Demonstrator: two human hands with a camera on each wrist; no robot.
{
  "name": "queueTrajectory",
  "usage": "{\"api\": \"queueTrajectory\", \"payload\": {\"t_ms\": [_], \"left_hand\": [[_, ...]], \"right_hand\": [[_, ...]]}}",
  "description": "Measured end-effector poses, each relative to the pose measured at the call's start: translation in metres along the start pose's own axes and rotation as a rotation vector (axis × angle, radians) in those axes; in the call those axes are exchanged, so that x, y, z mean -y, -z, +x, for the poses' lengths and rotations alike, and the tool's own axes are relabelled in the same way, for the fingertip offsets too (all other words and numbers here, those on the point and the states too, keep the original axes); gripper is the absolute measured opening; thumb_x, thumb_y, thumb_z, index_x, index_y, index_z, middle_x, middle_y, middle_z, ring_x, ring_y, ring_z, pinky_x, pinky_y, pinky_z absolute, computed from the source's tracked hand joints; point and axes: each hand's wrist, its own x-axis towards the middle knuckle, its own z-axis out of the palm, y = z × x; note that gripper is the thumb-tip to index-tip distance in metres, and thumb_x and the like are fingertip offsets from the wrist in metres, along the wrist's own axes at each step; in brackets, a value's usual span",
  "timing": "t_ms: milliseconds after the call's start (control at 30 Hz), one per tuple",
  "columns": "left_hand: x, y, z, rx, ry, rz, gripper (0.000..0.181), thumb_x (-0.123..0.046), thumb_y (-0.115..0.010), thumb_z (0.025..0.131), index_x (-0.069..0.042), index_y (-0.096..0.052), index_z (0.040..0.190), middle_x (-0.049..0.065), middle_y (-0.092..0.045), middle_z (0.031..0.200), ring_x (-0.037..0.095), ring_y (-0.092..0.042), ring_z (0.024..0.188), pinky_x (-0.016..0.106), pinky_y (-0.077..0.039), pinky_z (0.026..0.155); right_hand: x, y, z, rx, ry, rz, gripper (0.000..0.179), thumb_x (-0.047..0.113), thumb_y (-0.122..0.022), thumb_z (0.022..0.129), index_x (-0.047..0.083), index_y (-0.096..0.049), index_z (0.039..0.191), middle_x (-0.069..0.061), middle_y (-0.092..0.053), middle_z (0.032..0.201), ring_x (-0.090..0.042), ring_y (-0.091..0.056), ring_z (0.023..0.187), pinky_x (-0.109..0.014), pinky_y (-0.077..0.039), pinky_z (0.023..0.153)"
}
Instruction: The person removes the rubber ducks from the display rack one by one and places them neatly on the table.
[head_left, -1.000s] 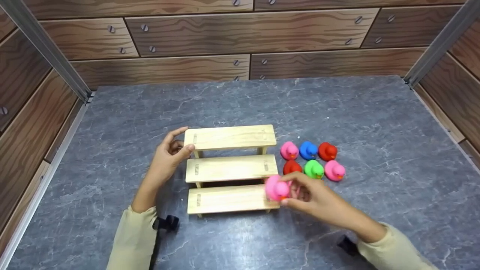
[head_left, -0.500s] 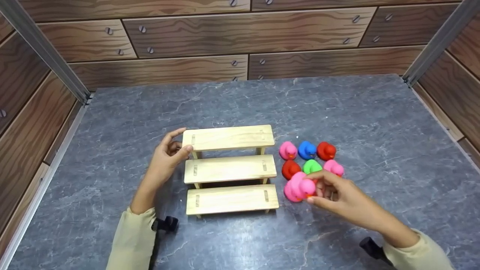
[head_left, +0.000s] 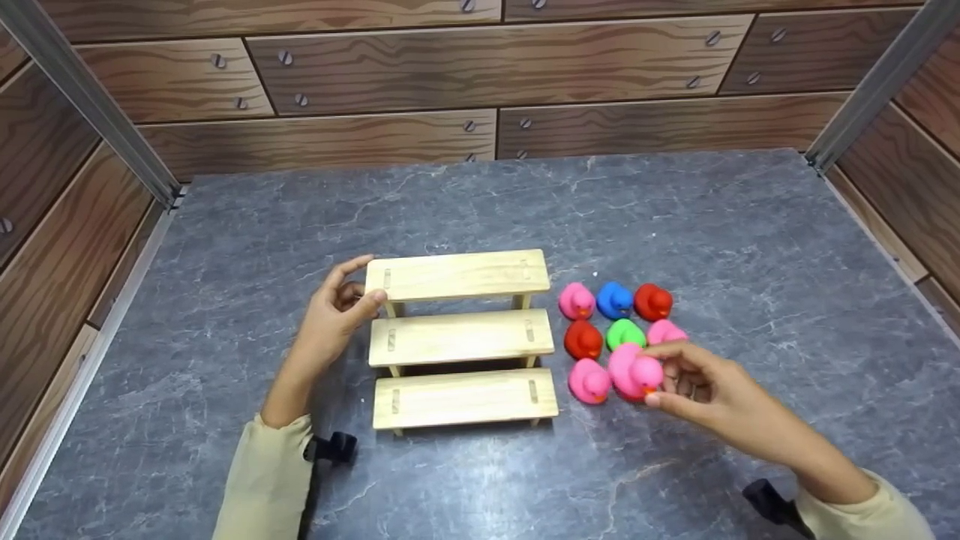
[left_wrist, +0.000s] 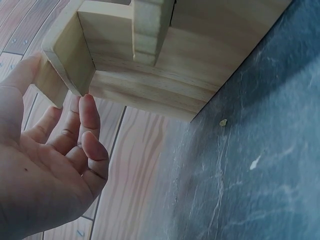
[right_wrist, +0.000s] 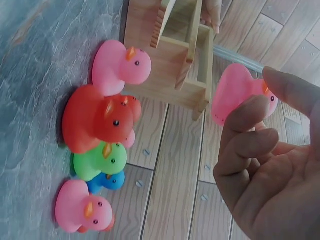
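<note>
A three-tier wooden display stand (head_left: 459, 337) stands mid-table. My left hand (head_left: 330, 311) pinches the left end of its top tier between thumb and fingers; in the left wrist view that hand (left_wrist: 55, 165) reaches up to the board's edge. Right of the stand, my right hand (head_left: 720, 397) holds a pink rubber duck (head_left: 634, 371) by thumb and fingertips, raised off the table in the right wrist view, where the duck (right_wrist: 235, 92) faces the thumb. Another pink duck (head_left: 590, 381) sits just left of the held one.
Behind the held duck are a red duck (head_left: 583, 340), a green duck (head_left: 625, 334) and a partly hidden pink duck (head_left: 666, 331). Farther back stand pink (head_left: 577, 300), blue and red ducks in a row. Wood-patterned walls (head_left: 375, 75) enclose the grey marbled table (head_left: 420, 210).
My right hand has carried the pink duck rightward, from over the bottom tier's right end to beyond the other front pink duck. The left hand stays on the stand.
</note>
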Motion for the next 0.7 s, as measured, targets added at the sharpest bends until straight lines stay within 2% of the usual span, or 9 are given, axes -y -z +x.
{"api": "queueTrajectory", "payload": {"t_ms": [333,700], "left_hand": [[0.000,0.000,0.000,-0.006,-0.006,0.013,0.056,-0.011,-0.065,0.092,-0.012,-0.043,0.144,0.001,-0.062,0.085,0.014,-0.058,0.076,0.029,-0.050,0.073],[0.001,-0.001,0.000,-0.008,-0.006,-0.010,0.057,-0.009,-0.065,0.091,-0.011,-0.043,0.144,0.000,-0.063,0.084,0.019,-0.061,0.082,0.029,-0.052,0.078]], "right_hand": [[-0.011,0.015,-0.012,-0.057,0.056,0.028,0.038,-0.006,-0.069,0.083,0.002,-0.059,0.118,0.008,-0.056,0.081,-0.006,-0.052,0.068,-0.022,-0.044,0.053],[-0.020,0.031,-0.020,-0.004,0.028,0.001,0.036,-0.003,-0.069,0.085,0.006,-0.060,0.118,0.006,-0.058,0.084,-0.008,-0.053,0.070,-0.024,-0.044,0.054]]}}
